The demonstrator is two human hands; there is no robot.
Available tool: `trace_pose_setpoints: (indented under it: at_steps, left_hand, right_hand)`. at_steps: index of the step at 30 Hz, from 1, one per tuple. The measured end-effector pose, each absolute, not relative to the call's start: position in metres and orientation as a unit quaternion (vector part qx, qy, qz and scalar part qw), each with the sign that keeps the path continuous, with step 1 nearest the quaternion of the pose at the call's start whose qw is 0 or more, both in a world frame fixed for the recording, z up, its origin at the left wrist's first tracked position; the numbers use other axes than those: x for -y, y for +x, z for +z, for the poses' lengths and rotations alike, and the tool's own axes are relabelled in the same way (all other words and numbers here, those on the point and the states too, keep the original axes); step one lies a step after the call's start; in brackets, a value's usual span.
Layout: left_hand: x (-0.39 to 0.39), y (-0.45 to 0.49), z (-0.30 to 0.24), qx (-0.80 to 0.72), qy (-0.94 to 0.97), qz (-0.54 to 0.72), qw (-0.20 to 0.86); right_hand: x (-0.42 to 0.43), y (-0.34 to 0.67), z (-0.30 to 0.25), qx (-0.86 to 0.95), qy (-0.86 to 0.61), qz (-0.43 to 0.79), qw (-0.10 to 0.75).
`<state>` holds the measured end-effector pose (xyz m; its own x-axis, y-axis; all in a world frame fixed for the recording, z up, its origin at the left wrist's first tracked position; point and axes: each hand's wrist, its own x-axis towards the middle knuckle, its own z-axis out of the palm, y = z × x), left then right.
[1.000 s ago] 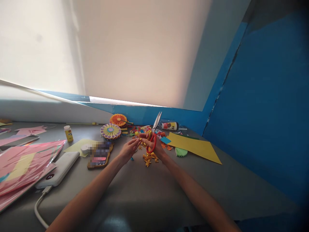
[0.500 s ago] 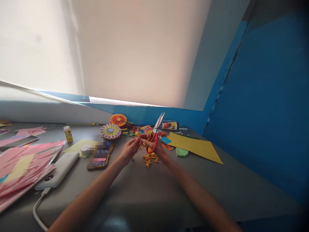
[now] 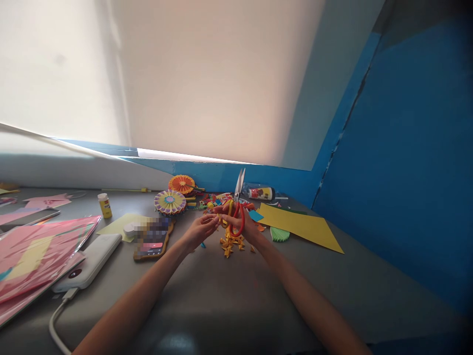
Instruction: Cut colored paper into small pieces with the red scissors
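My right hand point(image 3: 244, 224) is closed round a pair of scissors point(image 3: 237, 217) with red and yellow handles. Their blades point up and stand slightly apart, away from my fingertips. The fingers of my left hand point(image 3: 201, 230) are pinched and meet the right fingertips, at a small yellow piece of paper point(image 3: 219, 217) whose shape is mostly hidden. Below the hands, a pile of small orange-yellow paper cuttings point(image 3: 229, 241) lies on the grey table point(image 3: 221, 305). Behind them are mixed coloured paper scraps point(image 3: 218, 198).
Two folded paper rosettes point(image 3: 170, 201) stand behind my left hand. Leftward lie a phone point(image 3: 153, 241), a glue bottle point(image 3: 105, 206), a white power bank point(image 3: 88, 261) and pink paper packs point(image 3: 40, 256). A yellow sheet point(image 3: 303, 227), green folded paper point(image 3: 279, 234) and a labelled bottle point(image 3: 260, 193) are right.
The scissors have turned more upright, and their handles have shifted slightly right. Both hands have moved a little to the right, and a loose orange scrap now shows beside the pile.
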<state>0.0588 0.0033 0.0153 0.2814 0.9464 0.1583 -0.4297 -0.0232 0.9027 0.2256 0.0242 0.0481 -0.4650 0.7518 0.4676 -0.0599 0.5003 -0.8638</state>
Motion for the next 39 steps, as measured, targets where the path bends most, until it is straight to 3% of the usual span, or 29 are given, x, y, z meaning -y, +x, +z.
trace_pose_setpoints:
  at_steps: [5, 13, 23, 39]
  left_hand:
    - [-0.009, 0.058, 0.011, -0.308, 0.457, 0.587, 0.593]
    - [-0.014, 0.050, 0.018, -0.293, 0.353, 0.713, 0.530]
    - [-0.006, 0.049, 0.038, -0.287, 0.404, 0.718, 0.489]
    - [-0.011, 0.037, 0.036, -0.314, 0.483, 0.630, 0.521]
  right_hand:
    - [-0.028, 0.225, 0.043, 0.700, -0.316, 0.408, 0.494]
    - [-0.018, 0.221, 0.036, 0.796, -0.337, 0.417, 0.281]
    - [-0.016, 0.231, 0.039, 0.823, -0.319, 0.437, 0.174]
    - [0.001, 0.230, 0.051, 0.793, -0.305, 0.473, 0.234]
